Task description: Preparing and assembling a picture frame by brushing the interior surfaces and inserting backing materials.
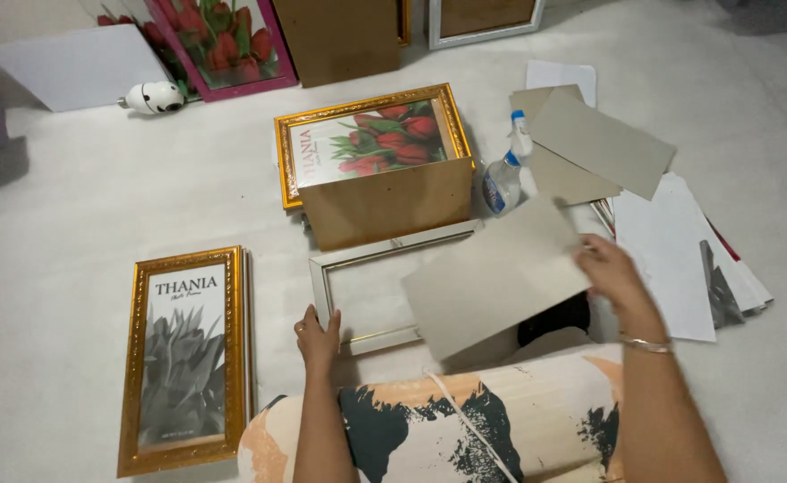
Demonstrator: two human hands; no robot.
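Observation:
My right hand (610,273) grips the right edge of a grey cardboard sheet (492,282) and holds it tilted above a white picture frame (358,268) lying flat on the floor. My left hand (318,338) rests on that frame's near left corner. The sheet hides the frame's right part. A brown backing board (385,206) stands propped just behind the white frame.
A gold frame with a red tulip print (371,139) lies behind the board. Another gold frame with a grey print (188,358) lies at left. A spray bottle (505,174), more cardboard sheets (590,143) and white papers (671,241) sit at right. Further frames lean at the back.

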